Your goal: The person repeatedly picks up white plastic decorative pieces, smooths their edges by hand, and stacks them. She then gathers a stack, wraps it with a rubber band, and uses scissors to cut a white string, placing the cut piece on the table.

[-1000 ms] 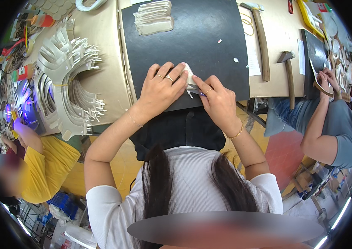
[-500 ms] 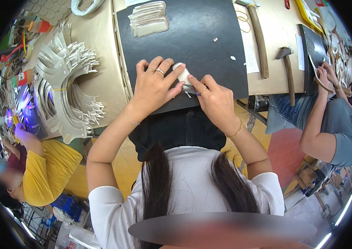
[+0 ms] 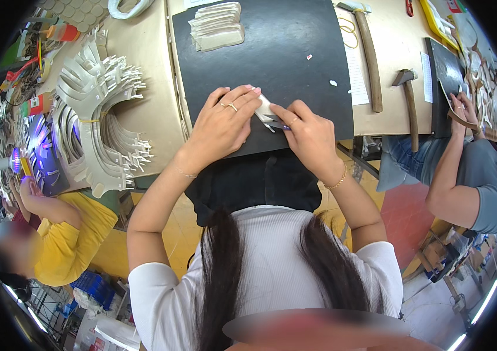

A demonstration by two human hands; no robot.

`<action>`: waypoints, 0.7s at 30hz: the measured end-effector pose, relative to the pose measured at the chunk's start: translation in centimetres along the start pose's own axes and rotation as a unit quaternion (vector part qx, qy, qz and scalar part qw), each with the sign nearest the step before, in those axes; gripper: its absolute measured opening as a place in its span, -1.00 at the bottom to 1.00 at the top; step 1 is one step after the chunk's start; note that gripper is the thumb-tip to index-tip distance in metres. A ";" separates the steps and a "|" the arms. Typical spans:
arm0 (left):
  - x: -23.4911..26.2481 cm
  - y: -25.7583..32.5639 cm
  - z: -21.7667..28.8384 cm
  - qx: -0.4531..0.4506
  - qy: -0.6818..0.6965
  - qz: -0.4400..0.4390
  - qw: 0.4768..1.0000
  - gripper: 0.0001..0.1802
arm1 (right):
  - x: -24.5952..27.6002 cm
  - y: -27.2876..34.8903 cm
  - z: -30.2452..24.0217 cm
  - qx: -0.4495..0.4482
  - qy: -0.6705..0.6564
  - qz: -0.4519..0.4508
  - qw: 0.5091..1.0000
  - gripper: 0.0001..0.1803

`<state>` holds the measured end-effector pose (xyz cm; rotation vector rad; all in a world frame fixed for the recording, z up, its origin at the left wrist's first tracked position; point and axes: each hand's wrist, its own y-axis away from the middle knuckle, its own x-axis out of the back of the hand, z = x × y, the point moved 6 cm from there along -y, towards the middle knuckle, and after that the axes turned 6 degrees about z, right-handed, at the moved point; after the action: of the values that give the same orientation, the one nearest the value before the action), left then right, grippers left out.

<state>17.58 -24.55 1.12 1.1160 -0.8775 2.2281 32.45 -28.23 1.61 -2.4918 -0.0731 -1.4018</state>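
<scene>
On the black mat (image 3: 231,70) lies a small off-white piece (image 3: 264,107), folded or layered. My left hand (image 3: 220,121) covers its left side, fingers together and pressing on it. My right hand (image 3: 312,133) is closed, its index finger stretched onto the piece's right side. From that hand sticks out a thin, grey metal blade (image 3: 275,124) at the piece's near edge; its handle is mostly hidden. A narrow white strip (image 3: 269,127) shows beside the blade. Farther back sits a stack of similar off-white pieces (image 3: 218,28).
Left of the mat stand bundles of curved off-white cut parts (image 3: 93,111). Two hammers (image 3: 370,64) (image 3: 409,102) and a yellow elastic loop (image 3: 348,32) lie to the right. Small scraps (image 3: 333,83) dot the mat. One person in yellow (image 3: 73,234) works at left, another (image 3: 456,175) at right.
My left fingers have drawn together and the left thumb has pulled away from the piece's near end. My right hand and the blade stay by its near edge. The view has shifted slightly.
</scene>
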 end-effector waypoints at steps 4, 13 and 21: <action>0.0 -0.1 0.5 -0.015 -0.047 0.006 0.999 -0.47 | 0.7 1.5 0.6 -0.011 -0.010 -0.002 1.000 -0.56; -0.5 0.1 1.0 -0.003 -0.078 -0.023 0.997 -0.47 | 0.9 1.9 0.2 0.001 0.008 -0.034 0.999 -0.47; -0.8 0.3 1.6 -0.006 -0.103 -0.050 0.993 -0.44 | 1.2 1.5 -0.5 0.013 0.068 -0.060 0.996 -0.62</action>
<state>18.66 -26.03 1.15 1.3730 -0.8951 2.0506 32.97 -29.96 2.56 -2.3999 -0.2142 -1.6037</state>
